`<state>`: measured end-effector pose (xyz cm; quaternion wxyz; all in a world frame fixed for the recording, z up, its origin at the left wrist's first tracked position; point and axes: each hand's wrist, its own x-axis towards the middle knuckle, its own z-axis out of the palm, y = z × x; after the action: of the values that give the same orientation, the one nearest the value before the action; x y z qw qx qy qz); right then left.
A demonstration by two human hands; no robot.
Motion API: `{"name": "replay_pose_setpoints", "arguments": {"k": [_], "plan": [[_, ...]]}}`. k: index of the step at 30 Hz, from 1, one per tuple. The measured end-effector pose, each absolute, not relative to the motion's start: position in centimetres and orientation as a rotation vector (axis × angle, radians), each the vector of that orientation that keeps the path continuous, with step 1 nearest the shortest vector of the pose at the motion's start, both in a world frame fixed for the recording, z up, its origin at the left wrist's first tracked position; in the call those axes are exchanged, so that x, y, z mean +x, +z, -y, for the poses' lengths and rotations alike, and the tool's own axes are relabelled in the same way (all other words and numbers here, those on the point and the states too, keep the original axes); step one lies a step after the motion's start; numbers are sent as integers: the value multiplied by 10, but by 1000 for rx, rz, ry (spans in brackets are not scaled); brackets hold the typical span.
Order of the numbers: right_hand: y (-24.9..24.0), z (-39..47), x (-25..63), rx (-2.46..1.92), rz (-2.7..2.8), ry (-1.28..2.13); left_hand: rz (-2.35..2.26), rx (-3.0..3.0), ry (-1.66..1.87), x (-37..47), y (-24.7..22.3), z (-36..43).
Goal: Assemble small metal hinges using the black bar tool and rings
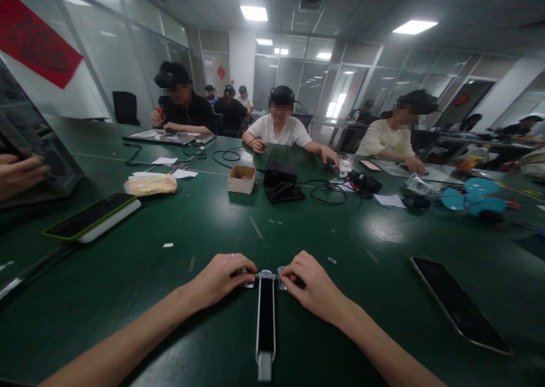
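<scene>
A long narrow device with a black centre and pale metal edges lies on the green table, pointing away from me. At its far end, small metal pieces stick out to both sides. My left hand pinches the piece on the left side between thumb and fingers. On the right side, my right hand has its fingers closed on the other small metal piece. The fingertips partly hide both pieces.
A phone lies at the right, a green-edged phone on a white block at the left. Farther off on the table are a small box, a black stand, cables and blue discs. Several people sit across.
</scene>
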<state>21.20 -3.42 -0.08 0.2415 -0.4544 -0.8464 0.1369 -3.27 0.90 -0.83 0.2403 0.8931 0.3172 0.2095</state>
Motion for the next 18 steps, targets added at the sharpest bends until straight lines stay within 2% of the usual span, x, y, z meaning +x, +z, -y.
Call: {"name": "replay_pose_setpoints", "arguments": {"k": [6, 11, 15, 18], "plan": [[4, 27, 229, -1217, 2396, 181, -839, 2541, 524, -35, 4, -6], [14, 12, 276, -1502, 2346, -116, -942, 2584, 473, -35, 10, -3], [16, 6, 302, -1899, 2403, -68, -967, 2599, 461, -34, 9, -3], [14, 5, 307, -2002, 2417, 57, -974, 2609, 446, -33, 8, -3]]}}
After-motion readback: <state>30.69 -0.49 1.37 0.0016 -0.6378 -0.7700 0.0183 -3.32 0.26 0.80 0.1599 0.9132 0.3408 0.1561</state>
